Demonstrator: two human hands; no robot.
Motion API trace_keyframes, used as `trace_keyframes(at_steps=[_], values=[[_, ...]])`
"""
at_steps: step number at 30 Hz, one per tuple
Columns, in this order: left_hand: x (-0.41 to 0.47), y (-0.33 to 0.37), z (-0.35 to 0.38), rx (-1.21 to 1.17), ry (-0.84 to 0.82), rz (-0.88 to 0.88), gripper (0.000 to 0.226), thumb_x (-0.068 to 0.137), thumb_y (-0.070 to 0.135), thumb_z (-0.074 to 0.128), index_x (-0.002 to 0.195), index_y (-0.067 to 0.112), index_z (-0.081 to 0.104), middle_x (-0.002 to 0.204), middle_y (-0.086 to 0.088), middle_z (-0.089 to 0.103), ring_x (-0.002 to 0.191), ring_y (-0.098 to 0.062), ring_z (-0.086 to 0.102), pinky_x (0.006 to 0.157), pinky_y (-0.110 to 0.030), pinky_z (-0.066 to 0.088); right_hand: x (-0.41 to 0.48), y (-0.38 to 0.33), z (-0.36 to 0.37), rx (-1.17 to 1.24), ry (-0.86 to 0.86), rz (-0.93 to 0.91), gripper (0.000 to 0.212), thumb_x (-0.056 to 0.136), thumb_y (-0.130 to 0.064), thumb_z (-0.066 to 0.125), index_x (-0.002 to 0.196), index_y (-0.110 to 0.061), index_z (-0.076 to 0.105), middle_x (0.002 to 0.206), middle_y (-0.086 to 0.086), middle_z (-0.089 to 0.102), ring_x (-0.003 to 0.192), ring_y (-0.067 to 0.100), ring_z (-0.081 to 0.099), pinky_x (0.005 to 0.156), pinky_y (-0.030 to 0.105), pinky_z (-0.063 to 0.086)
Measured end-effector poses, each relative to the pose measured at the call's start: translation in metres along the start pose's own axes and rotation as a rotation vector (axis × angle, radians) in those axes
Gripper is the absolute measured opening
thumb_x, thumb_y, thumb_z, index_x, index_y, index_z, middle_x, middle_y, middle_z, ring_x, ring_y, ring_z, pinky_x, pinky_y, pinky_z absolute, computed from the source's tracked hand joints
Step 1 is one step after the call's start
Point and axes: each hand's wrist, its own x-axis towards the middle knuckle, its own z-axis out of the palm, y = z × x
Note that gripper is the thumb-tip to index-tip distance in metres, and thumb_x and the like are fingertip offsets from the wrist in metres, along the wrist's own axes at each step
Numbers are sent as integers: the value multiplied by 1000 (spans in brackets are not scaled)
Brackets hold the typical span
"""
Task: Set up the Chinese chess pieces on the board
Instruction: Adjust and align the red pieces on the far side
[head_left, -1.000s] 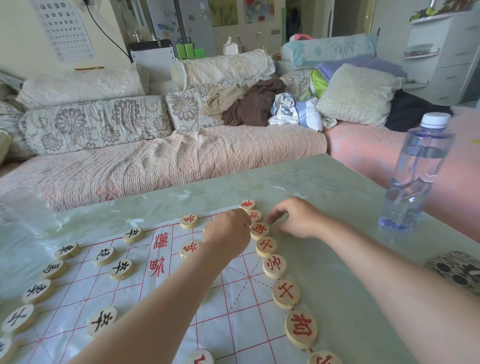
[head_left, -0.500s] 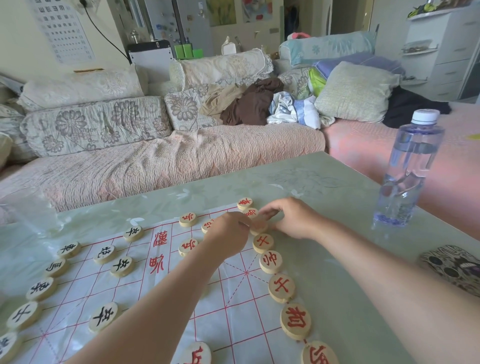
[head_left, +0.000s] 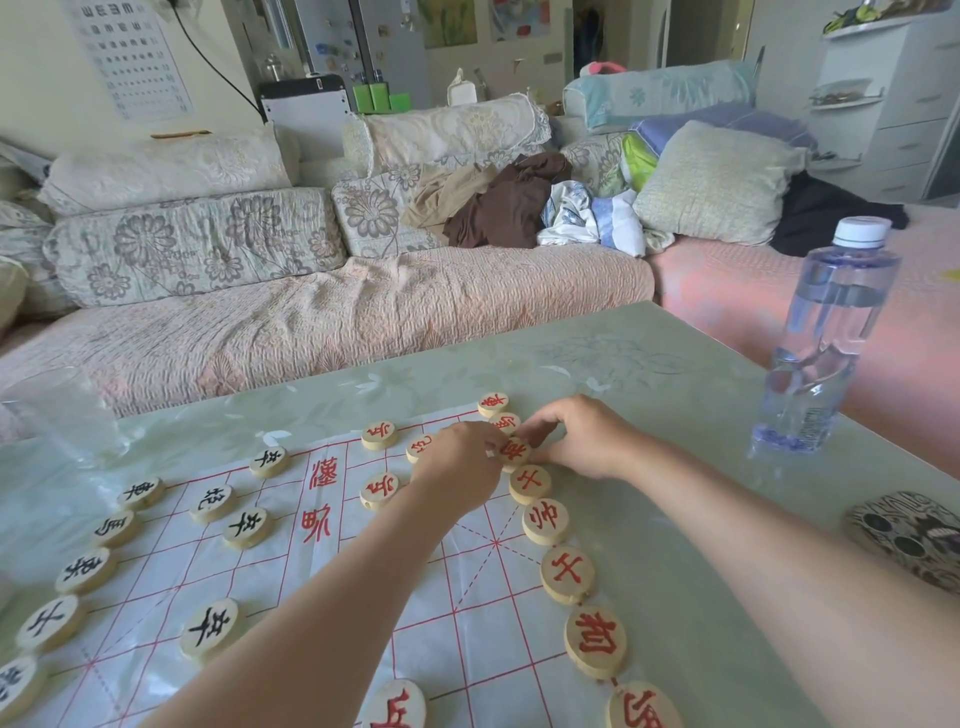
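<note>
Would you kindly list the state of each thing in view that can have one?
Water bottle: upright, capped.
Drinking glass: upright, contents unclear.
Board sheet: spread flat.
Red chess piece: face up in the board's right-hand row, pinched between both hands.
Left hand: fingers curled, fingertips on that piece.
Right hand: fingers curled, pinching that piece.

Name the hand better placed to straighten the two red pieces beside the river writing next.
Left. The left hand lies right beside those red pieces, inside the board. The right hand, fingers on the back-row piece, sits beyond the red row and would likely have to cross the left forearm.
</note>
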Motion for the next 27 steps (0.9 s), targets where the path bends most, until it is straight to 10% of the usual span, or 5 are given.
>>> trace_keyframes(at_steps=[20, 27], values=[[4, -13, 4, -146, -1, -3, 28, 84, 25, 70, 109, 34, 66, 107, 18, 66, 73, -9, 63, 62, -24, 54, -4, -1, -1, 14, -2, -64, 27, 79, -29, 84, 105, -32, 76, 84, -23, 65, 53, -23, 48, 53, 2, 35], [-6, -12, 2, -131, 40, 31, 26, 85, 22, 67, 107, 35, 64, 104, 16, 61, 83, -8, 60, 64, -26, 54, -10, -4, -5, -2, 30, -44, 20, 77, -33, 83, 89, -43, 70, 100, -17, 69, 89, -7, 61, 78, 18, 46]])
